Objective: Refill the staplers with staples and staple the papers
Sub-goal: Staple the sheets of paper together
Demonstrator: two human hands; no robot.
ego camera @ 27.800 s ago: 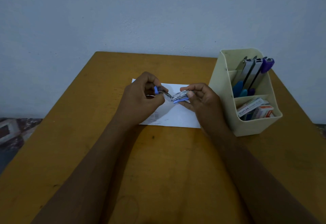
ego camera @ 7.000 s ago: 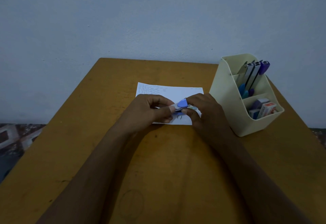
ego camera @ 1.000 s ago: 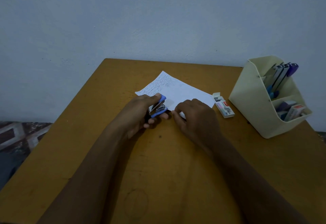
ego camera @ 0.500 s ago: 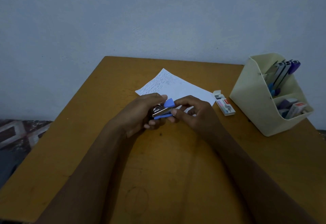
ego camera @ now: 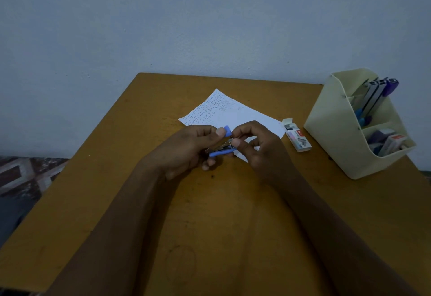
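A small blue and silver stapler (ego camera: 222, 146) is held above the wooden table (ego camera: 219, 214), just in front of the written papers (ego camera: 224, 112). My left hand (ego camera: 189, 151) grips its body, thumb near the blue top. My right hand (ego camera: 258, 148) pinches the stapler's front end with thumb and forefinger. An opened box of staples (ego camera: 296, 137) lies to the right of the papers.
A cream desk organiser (ego camera: 345, 132) stands at the table's right edge, holding more staplers (ego camera: 375, 95) upright and staple boxes (ego camera: 391, 143) in its front pocket. A pale wall rises behind the table; patterned floor shows at the left.
One second ago my left hand pressed the stapler on the paper corner while my right hand lay on the sheet. Both hands now hold the stapler lifted off the papers.
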